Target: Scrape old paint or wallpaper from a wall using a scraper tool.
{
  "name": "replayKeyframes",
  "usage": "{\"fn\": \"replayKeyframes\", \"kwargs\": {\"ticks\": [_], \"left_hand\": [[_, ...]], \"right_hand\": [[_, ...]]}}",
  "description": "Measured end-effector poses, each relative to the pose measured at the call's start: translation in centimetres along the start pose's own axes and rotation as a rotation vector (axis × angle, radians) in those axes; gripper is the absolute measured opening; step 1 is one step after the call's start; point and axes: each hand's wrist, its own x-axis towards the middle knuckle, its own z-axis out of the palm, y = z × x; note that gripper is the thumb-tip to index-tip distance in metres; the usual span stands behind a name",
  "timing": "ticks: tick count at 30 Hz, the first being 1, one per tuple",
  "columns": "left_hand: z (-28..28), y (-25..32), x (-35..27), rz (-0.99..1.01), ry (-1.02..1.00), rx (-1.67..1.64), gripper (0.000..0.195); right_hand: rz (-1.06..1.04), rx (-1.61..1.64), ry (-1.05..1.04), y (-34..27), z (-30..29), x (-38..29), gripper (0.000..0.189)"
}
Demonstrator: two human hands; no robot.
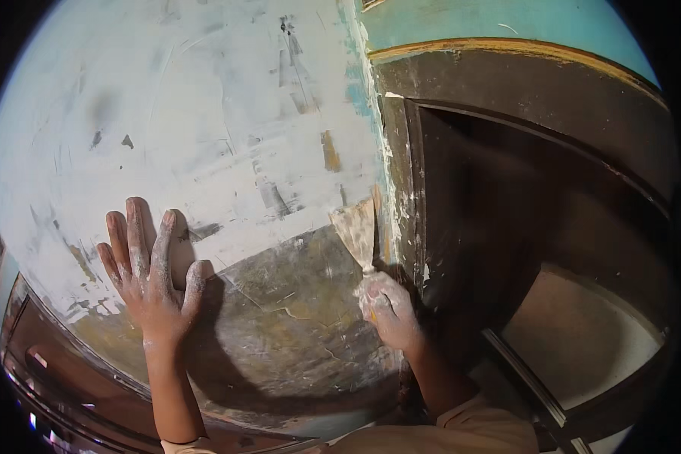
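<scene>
My left hand [153, 278] lies flat against the wall with its fingers spread and holds nothing; whitish powder coats its fingers. In my right hand [389, 309] is a putty knife [356, 230], blade upward, its wide metal blade smeared with pale filler. The blade's end is at the wall, where white filler [204, 136] above meets a bare grey-brown patch [301, 301] below, close to the wall's right edge. Dark scrapes and small chips mark the white surface. My right fingers are caked with white and hide most of the handle.
Right of the wall's chipped edge stands a dark door frame [411, 170] around a dark opening. Above it, a yellow-brown strip [488, 45] borders turquoise paint. A metal bar [525, 377] slants at the lower right. Dark reddish panelling [62, 363] is at the lower left.
</scene>
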Motion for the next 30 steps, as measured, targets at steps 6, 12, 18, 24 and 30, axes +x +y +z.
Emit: {"fn": "replayKeyframes", "kwargs": {"ticks": [6,12,18,24,30], "left_hand": [[0.1,-0.2,-0.1,-0.011,0.008,0.0,0.059],[0.2,-0.1,-0.1,-0.015,-0.005,-0.01,0.058],[0.3,0.0,-0.1,-0.01,0.005,-0.013,0.058],[0.3,0.0,0.0,-0.024,0.008,-0.017,0.057],[0.1,0.0,-0.2,-0.031,-0.027,-0.004,0.06]], "right_hand": [[-0.031,0.1,-0.013,2.1,1.0,-1.2,0.019],[-0.057,0.062,-0.098,-0.4,1.1,1.4,0.02],[-0.076,-0.003,-0.069,1.4,2.1,-0.2,0.015],[-0.161,-0.041,-0.12,0.3,2.4,1.4,0.019],[-0.127,-0.104,-0.151,0.9,2.6,1.0,0.018]]}}
